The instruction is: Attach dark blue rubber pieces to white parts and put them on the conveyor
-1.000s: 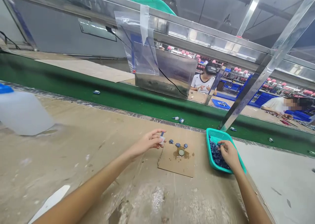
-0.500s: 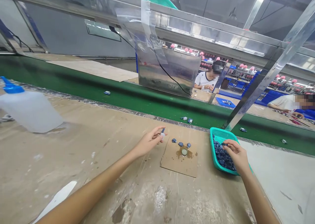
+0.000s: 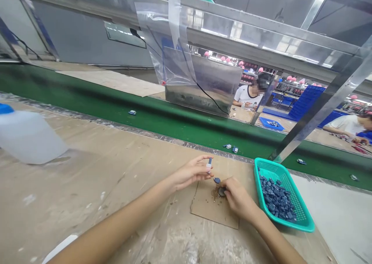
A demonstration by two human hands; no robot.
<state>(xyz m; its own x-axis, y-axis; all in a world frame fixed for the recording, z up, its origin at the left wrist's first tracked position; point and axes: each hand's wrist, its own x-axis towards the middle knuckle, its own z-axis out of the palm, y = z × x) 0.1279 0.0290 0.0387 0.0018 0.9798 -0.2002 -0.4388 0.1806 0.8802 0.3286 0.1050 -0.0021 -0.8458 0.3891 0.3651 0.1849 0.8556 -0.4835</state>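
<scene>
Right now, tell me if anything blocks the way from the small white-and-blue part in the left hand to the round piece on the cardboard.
Yes. In this view, a small blue piece lies on the cardboard in line between the white-and-blue part in the left hand and the round piece. The right hand covers the round piece's right side.

Standing by the bench, I'd measure everything from the cardboard pad (image 3: 213, 210). To its left, a hand has a long run over the scuffed worktop (image 3: 95, 171) before meeting the plastic jug (image 3: 29, 136), well off. The left hand (image 3: 193, 173) sits just past the pad's upper-left corner, and the right hand (image 3: 238, 198) lies on it. Just right of the pad, the teal basket (image 3: 280, 198) stands in the way. Beyond the pad runs the green conveyor belt (image 3: 116, 128), with small blue parts (image 3: 231, 148) lying on it, then a slanted steel post (image 3: 316, 117) and an overhead steel rail (image 3: 232, 35).
</scene>
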